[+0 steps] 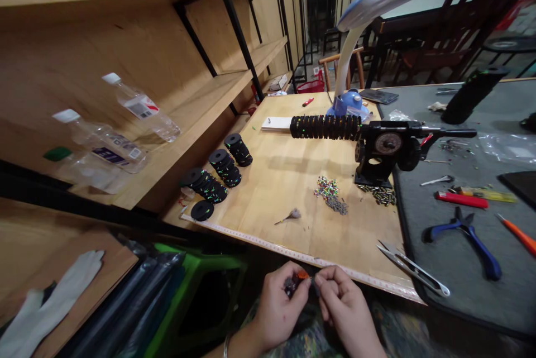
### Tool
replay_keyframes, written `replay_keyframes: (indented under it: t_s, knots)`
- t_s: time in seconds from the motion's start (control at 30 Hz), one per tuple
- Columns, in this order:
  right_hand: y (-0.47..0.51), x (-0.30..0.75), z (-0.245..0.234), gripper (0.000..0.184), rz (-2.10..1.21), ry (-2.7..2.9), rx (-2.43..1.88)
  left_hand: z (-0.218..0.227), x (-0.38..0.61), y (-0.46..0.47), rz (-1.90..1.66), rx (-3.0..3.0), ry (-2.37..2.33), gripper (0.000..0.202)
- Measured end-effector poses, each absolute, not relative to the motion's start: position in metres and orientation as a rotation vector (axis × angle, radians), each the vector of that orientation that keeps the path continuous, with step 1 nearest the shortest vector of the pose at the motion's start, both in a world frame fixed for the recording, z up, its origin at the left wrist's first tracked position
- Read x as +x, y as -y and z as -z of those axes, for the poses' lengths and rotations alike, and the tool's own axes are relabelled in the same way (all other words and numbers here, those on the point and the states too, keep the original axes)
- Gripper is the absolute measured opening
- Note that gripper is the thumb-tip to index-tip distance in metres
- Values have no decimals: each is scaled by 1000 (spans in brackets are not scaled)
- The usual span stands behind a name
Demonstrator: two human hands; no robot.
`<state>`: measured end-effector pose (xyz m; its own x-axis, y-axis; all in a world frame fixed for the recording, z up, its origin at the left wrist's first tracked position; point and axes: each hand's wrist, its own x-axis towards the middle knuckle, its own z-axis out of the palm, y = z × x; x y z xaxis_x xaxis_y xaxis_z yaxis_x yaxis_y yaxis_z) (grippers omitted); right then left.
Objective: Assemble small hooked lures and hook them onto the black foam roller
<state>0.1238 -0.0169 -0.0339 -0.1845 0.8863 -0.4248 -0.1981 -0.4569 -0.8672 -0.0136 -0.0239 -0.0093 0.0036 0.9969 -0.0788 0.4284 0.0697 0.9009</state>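
Just off the table's front edge, my left hand is closed around a small dark piece with an orange part; its kind I cannot make out. My right hand pinches close beside it, thumb and finger pressed together near the orange end. Whatever lies between those right fingertips is too small to name. Nearest on the tabletop are a small feathery tuft on a thin stem, a pile of colourful beads and a heap of small grey pieces.
Stacks of black discs line the table's left side. A black winding device carries a row of discs beneath a blue lamp. Thread snips, blue pliers and a red cutter lie on the grey mat.
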Motion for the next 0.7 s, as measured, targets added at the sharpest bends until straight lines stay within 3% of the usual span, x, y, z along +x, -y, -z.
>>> replay_keyframes:
  t_s: [0.7]
  knots:
    - [13, 130, 37, 48, -1734, 784, -1191, -1, -11, 23, -797, 1435, -1507, 11]
